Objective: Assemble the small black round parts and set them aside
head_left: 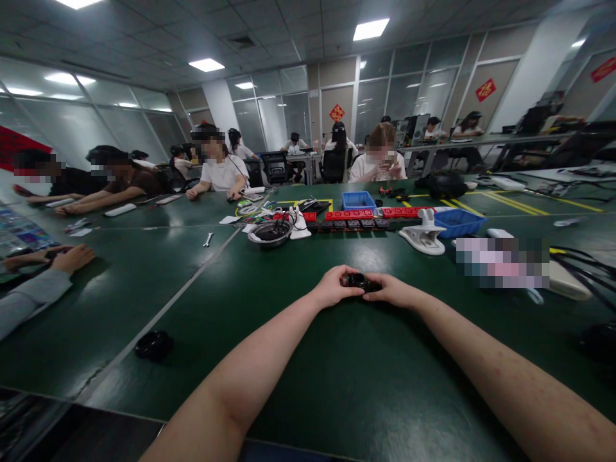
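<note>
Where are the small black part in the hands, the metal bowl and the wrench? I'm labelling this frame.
small black part (359, 281), head view, top face.
metal bowl (270, 234), head view, rim.
wrench (208, 240), head view, shaft.

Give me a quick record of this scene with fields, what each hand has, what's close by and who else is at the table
left hand: grips small black round part
right hand: grips the same part from the other side
surface: green table
near left: black ring
ahead: metal bowl, white clamp, blue bins, wrench
others: seated people across the table; co-worker's hand at far left
</note>
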A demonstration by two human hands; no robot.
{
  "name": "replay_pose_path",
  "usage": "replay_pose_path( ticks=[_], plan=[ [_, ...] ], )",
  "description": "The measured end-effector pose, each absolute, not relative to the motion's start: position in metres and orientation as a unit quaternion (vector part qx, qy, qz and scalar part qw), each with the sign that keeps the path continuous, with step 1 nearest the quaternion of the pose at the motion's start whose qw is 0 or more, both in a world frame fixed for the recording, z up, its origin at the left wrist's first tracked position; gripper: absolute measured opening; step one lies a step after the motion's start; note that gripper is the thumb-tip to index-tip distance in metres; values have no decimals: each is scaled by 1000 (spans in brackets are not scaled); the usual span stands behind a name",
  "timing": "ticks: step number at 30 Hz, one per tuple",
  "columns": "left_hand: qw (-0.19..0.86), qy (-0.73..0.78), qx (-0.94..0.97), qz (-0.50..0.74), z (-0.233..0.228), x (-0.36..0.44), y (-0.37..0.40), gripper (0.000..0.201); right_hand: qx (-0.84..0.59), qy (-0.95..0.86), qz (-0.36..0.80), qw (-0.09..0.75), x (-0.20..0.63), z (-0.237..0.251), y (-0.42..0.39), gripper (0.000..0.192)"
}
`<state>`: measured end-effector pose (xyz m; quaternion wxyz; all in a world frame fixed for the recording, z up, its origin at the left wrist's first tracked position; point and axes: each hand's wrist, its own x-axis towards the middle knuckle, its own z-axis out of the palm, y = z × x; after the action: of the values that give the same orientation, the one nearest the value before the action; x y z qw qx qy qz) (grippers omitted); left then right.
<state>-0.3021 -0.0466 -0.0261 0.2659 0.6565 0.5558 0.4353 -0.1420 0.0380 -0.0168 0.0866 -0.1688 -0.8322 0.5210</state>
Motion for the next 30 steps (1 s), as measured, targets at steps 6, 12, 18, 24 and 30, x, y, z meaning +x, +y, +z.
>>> replay_pose_path(
  ticks=[6, 12, 18, 24, 30],
  plan=[
    [262, 565, 651, 433, -27, -300, -47, 45, -186, -834, 511, 92, -143, -22, 40, 43],
    [238, 569, 650, 443, -29, -297, -48, 44, -208, -841, 490, 100, -143, -19, 38, 46],
    [214, 573, 659, 438, -30, -296, -49, 44, -212, -843, 483, 104, -143, -20, 38, 44],
    [163, 606, 644, 437, -29, -289, -51, 41, -250, -869, 404, 138, -147, -27, 38, 35],
    [96, 667, 587, 449, -33, -281, -49, 42, -367, -885, 196, 209, -160, -38, 25, 34]
  ],
)
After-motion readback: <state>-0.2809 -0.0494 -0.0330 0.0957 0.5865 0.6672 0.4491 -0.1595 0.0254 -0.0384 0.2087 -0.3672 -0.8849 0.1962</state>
